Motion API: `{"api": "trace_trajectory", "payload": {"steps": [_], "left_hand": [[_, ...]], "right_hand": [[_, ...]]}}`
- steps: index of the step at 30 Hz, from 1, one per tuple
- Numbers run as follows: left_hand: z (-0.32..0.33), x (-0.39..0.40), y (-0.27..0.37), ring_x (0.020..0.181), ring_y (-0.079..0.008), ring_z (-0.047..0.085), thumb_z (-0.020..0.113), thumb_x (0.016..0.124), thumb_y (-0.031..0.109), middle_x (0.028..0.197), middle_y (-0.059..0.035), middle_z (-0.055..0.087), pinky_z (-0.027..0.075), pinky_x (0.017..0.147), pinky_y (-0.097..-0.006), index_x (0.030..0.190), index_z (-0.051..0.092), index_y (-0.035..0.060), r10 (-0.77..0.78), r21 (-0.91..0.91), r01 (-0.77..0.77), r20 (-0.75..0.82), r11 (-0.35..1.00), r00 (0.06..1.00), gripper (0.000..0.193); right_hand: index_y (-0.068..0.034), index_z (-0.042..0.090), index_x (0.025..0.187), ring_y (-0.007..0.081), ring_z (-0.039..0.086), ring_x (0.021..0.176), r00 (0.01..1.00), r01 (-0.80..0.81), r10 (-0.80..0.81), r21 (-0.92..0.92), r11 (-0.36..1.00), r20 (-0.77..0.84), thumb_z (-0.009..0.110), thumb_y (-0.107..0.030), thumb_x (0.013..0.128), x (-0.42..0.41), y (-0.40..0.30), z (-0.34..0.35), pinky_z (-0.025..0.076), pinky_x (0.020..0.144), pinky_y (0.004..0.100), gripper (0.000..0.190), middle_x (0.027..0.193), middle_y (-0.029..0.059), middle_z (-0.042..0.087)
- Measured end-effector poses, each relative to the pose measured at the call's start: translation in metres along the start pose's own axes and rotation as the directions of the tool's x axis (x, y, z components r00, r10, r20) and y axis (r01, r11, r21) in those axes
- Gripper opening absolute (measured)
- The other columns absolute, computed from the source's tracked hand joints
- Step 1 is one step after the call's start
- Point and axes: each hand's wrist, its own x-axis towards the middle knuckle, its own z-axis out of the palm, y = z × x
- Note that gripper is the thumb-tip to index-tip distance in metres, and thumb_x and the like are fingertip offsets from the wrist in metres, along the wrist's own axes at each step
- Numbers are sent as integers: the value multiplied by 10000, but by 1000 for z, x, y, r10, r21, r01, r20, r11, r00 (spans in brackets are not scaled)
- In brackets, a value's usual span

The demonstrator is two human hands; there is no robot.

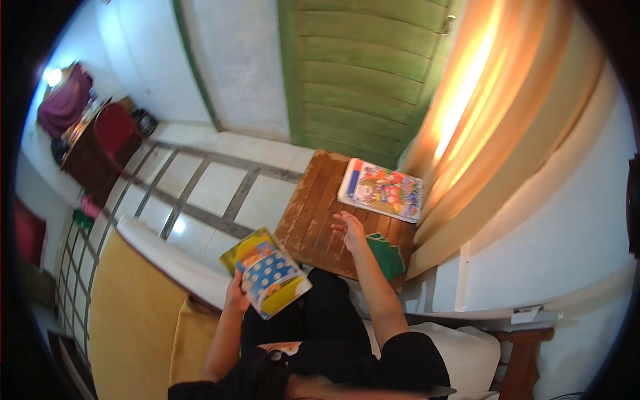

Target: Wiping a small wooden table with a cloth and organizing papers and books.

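My left hand point(237, 294) grips the left edge of an illustrated book point(270, 275) above my lap. Its cover is yellow-green, with a blue, white-dotted area across the middle. My right hand point(348, 230) is raised over a worn wooden table point(310, 210), fingers apart and slightly bent, with nothing in it. Just beyond that hand lies a stack of books or magazines point(382, 190) with a colourful picture on top. A folded green cloth point(385, 255) with a pale stitched edge rests on the table, partly hidden behind my right forearm.
An orange curtain point(465, 130) hangs along the table's right side. Behind the table stands a green wooden door point(360, 70). A yellow-covered bed or couch point(135, 300) is at my left. Farther off are a red chair point(115, 129) and a desk point(85, 155).
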Motion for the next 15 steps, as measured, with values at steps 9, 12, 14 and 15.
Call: {"api": "trace_trajectory", "payload": {"steps": [9,12,14,15], "left_hand": [[47,-7,10,874,-149,636,529,956,276,1045,-49,634,547,757,-320,1194,510,78,154,98,-152,-20,984,988,311],[50,-15,14,938,-151,618,566,940,233,1034,-46,627,528,798,-333,1198,508,76,127,118,-126,-1,985,992,308],[45,-13,14,870,-116,619,558,947,215,1029,-30,637,525,736,-295,1156,543,76,203,335,-209,54,919,978,252],[50,-12,14,870,-116,619,558,947,215,1029,-30,637,525,736,-295,1156,543,76,209,329,-214,53,920,977,252]], "right_hand": [[-55,530,1200,99,591,875,843,-14,257,-458,889,473,523,-310,959,-130,37,108,498,773,253,350,1026,34,622],[-28,552,1159,67,557,847,848,172,128,-494,852,515,528,-244,964,-142,35,117,474,758,224,292,1000,10,612],[-15,547,1167,60,538,862,856,280,22,-498,821,517,514,-199,971,-141,37,113,461,780,235,271,992,15,611],[-15,547,1167,60,538,862,853,282,26,-502,818,521,514,-199,971,-143,34,113,461,780,235,271,992,15,611]]}}
